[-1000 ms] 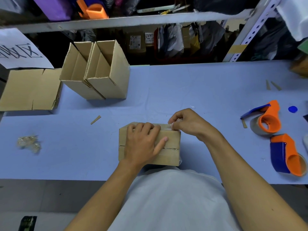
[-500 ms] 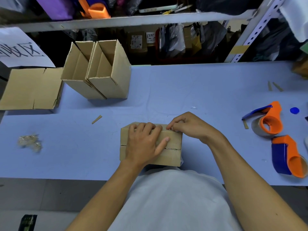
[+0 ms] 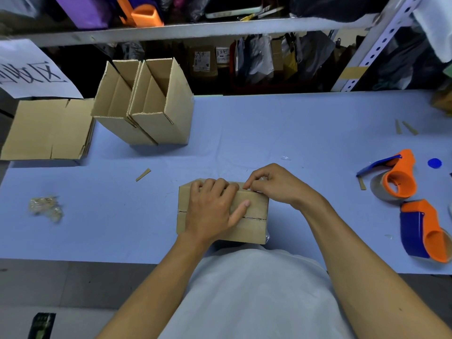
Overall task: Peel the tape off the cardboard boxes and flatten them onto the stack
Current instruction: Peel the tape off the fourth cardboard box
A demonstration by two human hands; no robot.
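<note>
A small closed cardboard box [image 3: 254, 223] lies at the table's near edge, its top seam running left to right. My left hand [image 3: 212, 211] lies on top of it, fingers curled over the far edge and thumb along the seam. My right hand [image 3: 274, 184] is at the box's far right corner, its fingertips pinching clear tape [image 3: 263, 179] there. Two open boxes [image 3: 144, 104] stand at the back left. A stack of flattened boxes [image 3: 49, 129] lies at the far left.
A crumpled wad of peeled tape [image 3: 46, 207] lies at the left. Two orange and blue tape dispensers [image 3: 393, 182] [image 3: 425, 231] sit at the right. Small cardboard slivers [image 3: 143, 174] are scattered on the blue table [image 3: 293, 133]. Shelving rises behind the table.
My right hand's fingertips dropped to the box's far edge and shifted slightly left, then came back to the far right corner. My left hand and the box stayed in place.
</note>
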